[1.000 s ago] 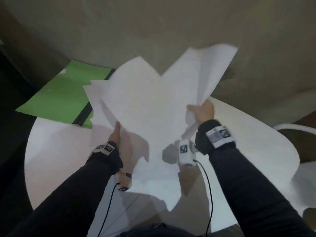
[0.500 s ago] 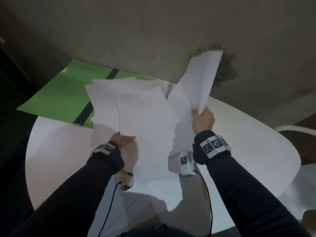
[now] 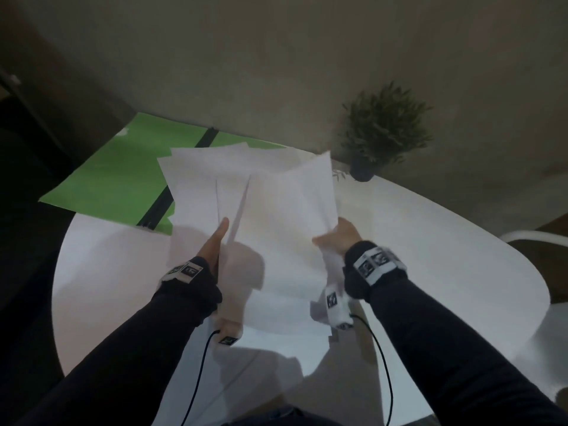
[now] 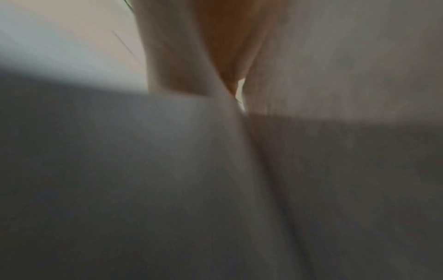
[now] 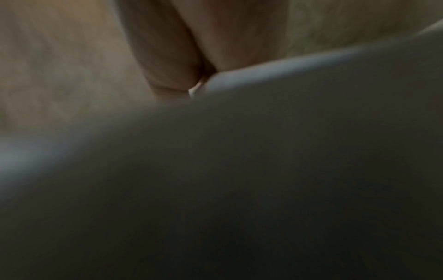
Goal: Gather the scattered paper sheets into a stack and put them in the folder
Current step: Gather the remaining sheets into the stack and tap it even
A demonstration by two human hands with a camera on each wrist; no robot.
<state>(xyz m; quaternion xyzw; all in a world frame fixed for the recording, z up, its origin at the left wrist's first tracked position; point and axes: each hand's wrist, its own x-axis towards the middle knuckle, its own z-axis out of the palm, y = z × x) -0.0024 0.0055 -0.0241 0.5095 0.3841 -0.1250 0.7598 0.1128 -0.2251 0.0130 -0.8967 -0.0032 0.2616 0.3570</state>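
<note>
The paper sheets (image 3: 258, 207) are held up off the white table (image 3: 430, 241) as one loose, fanned bundle, its top edges uneven and one sheet's edge standing out near the middle, so the gathering looks nearly done but the squaring is not. The left hand (image 3: 213, 241) grips the bundle's left lower edge with the thumb laid up the near face, and the right hand (image 3: 338, 236) pinches the right lower edge, where the paper crumples a little; holding both sides at once probably lets the person slide the sheets against each other and tap them level. The green folder (image 3: 116, 176) lies open and flat on the far left of the table, partly overhanging it, its dark spine (image 3: 175, 186) running up the middle and its right half largely hidden behind the bundle, placed so, I judge, to take the stack with a short move. A small potted plant (image 3: 381, 136) stands at the table's far edge, well apart from the hands. The head view alone gives this layout. The left wrist view shows only blurred fingers (image 4: 225, 47) pressed between paper surfaces, and the right wrist view likewise shows blurred fingers (image 5: 172, 47) against paper, both confirming close contact but telling nothing of folder or table.
</note>
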